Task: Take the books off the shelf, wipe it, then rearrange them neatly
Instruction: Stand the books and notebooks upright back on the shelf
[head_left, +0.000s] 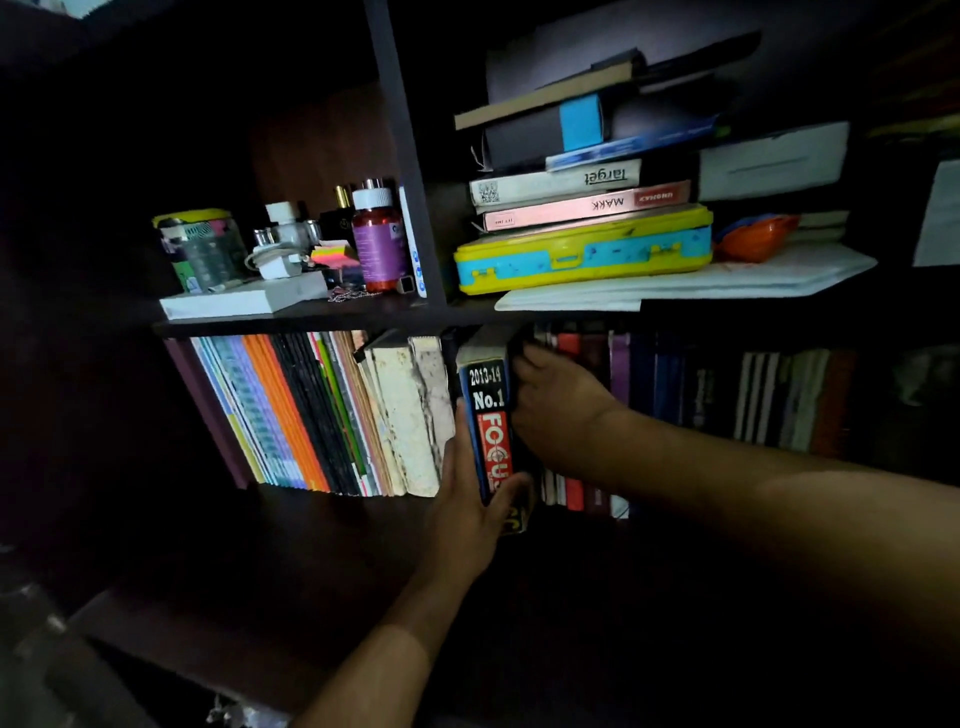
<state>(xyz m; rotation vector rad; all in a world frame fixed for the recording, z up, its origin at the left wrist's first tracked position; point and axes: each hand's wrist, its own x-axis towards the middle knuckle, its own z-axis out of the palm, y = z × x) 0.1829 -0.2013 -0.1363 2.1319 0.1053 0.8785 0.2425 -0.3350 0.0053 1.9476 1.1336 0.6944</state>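
Fingers of both the left hand (467, 514) and right hand (558, 402) grip the "2013-14 No.1 FOCUS" book (488, 426).

A dark wooden bookcase (311, 319) fills the view, its boards deep brown. An upright divider (405, 156) splits the upper level into two compartments. The light is dim: the left side and the lower part sink into shadow. At the top left corner a small pale patch (72, 6) shows; what it is cannot be told.
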